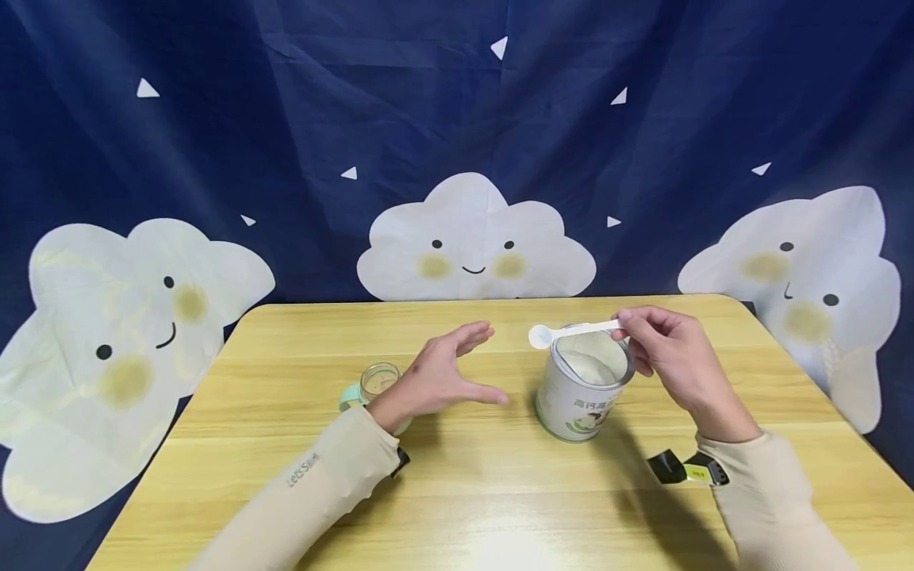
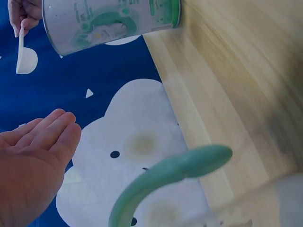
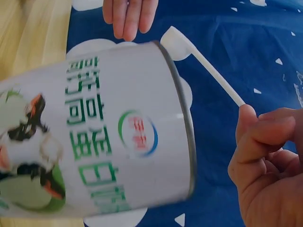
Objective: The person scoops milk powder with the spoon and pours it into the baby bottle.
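Note:
My right hand (image 1: 660,357) pinches the handle end of a white measuring scoop (image 1: 540,336) between thumb and fingers. The scoop's bowl hangs over the left rim of an open milk powder can (image 1: 581,404), which stands upright with pale powder (image 1: 589,369) inside. In the right wrist view the scoop (image 3: 215,75) is past the can's rim. My left hand (image 1: 450,373) hovers left of the can, fingers extended and thumb apart, touching nothing. Behind its wrist stands a glass jar (image 1: 380,377), partly hidden, with a mint-green handle (image 2: 170,165) seen in the left wrist view.
The wooden table (image 1: 485,492) reaches back to a dark blue curtain (image 1: 400,103) printed with smiling clouds. A black strap with a small yellow-labelled device (image 1: 703,469) is on the right wrist.

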The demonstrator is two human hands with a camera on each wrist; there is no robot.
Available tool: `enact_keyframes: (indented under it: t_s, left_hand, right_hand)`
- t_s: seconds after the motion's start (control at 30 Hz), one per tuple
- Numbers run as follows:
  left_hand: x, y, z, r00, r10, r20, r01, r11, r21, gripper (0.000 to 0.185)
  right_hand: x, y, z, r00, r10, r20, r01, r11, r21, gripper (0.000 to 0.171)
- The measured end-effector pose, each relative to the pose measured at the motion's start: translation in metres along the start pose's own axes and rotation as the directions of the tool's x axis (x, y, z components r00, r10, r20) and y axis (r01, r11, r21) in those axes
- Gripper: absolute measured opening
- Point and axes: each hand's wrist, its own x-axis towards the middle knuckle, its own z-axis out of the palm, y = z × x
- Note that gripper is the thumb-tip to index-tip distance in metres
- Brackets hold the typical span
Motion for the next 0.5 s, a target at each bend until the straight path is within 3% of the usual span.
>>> enact_keyframes:
  t_s: [0.5]
  left_hand:
    - [0.014, 0.004, 0.031, 0.999, 0.025, 0.036, -0.025, 1.0, -0.014, 0.106]
  right_hand:
    - [-0.005, 0.01, -0.026, 1.0, 0.015, -0.018, -0.014, 0.997, 0.072, 0.015]
